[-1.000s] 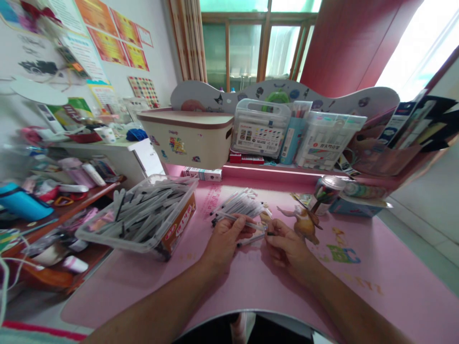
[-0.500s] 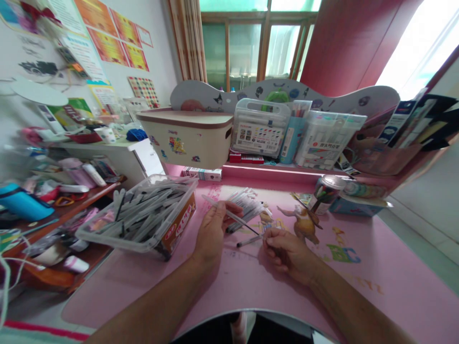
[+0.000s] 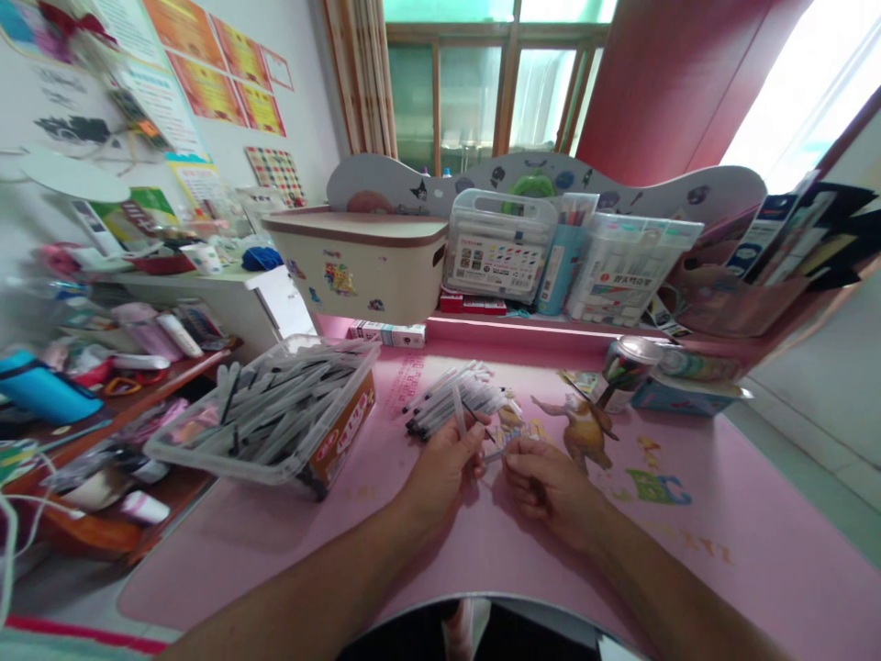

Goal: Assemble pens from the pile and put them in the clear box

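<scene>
Over the pink desk, my left hand is closed round a slim whitish pen, whose pale end points up and away. A thin dark rod shows beside those fingers; whether it belongs to the pen I cannot tell. Just to the right, my right hand is closed in a pinch, its fingertips close to the left hand's. What it grips is hidden. Another pen lies partly covered between the hands. Behind them rests a pile of white pens with dark ends.
At the left stands a clear plastic box heaped with pens. A lidded cream bin and marker cases line the shelf. A lidded jar and a blue box stand at the desk's back right.
My left hand has moved right and nearer my right hand, turning the pen from slanting left to nearly upright. More of the pen pile shows. My right hand has barely moved.
</scene>
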`<state>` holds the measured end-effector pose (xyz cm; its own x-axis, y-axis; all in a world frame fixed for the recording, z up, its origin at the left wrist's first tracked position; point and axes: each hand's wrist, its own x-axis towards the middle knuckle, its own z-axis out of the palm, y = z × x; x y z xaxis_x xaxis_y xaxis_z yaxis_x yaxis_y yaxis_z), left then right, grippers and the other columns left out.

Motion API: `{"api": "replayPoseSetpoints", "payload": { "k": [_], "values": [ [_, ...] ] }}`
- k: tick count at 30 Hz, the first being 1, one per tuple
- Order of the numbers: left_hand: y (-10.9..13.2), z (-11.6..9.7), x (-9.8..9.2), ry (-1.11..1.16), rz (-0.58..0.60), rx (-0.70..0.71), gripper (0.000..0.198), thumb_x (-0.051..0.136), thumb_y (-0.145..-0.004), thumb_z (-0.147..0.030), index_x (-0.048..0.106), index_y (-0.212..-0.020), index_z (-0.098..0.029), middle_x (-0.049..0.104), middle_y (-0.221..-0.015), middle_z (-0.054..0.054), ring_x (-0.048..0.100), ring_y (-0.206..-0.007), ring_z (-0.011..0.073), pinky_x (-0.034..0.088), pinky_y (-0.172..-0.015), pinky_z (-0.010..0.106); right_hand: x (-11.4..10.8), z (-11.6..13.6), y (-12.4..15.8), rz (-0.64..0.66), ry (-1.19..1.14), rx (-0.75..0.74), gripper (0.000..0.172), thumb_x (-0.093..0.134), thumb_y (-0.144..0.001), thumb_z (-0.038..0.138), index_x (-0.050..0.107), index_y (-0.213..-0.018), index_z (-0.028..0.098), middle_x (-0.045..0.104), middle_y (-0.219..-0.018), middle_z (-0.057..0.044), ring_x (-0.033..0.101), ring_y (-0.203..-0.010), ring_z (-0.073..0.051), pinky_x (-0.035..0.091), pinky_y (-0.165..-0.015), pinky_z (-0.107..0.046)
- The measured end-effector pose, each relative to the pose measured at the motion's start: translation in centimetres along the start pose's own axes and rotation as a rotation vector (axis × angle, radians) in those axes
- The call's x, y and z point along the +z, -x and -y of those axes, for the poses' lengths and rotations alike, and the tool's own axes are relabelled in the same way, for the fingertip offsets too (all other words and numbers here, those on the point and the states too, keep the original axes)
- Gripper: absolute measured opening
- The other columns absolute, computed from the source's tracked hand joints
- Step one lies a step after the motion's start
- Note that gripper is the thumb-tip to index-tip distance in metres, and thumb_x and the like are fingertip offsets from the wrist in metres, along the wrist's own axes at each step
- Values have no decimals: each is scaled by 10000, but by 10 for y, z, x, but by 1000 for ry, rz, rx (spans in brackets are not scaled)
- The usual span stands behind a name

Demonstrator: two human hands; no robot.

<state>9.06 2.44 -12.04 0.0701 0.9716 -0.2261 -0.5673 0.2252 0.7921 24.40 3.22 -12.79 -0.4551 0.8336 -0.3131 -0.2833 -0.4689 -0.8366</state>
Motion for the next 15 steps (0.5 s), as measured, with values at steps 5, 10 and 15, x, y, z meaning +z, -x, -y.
{"api": "replayPoseSetpoints", "payload": {
  "k": [5,10,15],
  "values": [
    [0,-3,-1,127,-19,-83,263,679,-830,-330,550,-680,-156,592,-707,12,559,-598,104,485,-575,222,1,-1,0,-76,29,-58,127,594,-715,312,557,-732,191,396,-525,68,284,-412,-71,173,-357,-186],
    [4,-8,1,265,23,-431,234,471,-947,-227,588,-763,-142,640,-722,60,662,-666,173,547,-682,328,5,0,5,-330,441,-512,66,523,-822,235,586,-802,231,480,-640,21,445,-578,-151,376,-534,-261],
    [10,0,9,331,161,-534,400,410,-984,-399,653,-863,-104,671,-752,94,661,-658,173,528,-683,302,13,-5,10,-204,956,-835,182,406,-904,149,566,-868,227,528,-890,-44,510,-893,-219,416,-823,-358]
  ]
}}
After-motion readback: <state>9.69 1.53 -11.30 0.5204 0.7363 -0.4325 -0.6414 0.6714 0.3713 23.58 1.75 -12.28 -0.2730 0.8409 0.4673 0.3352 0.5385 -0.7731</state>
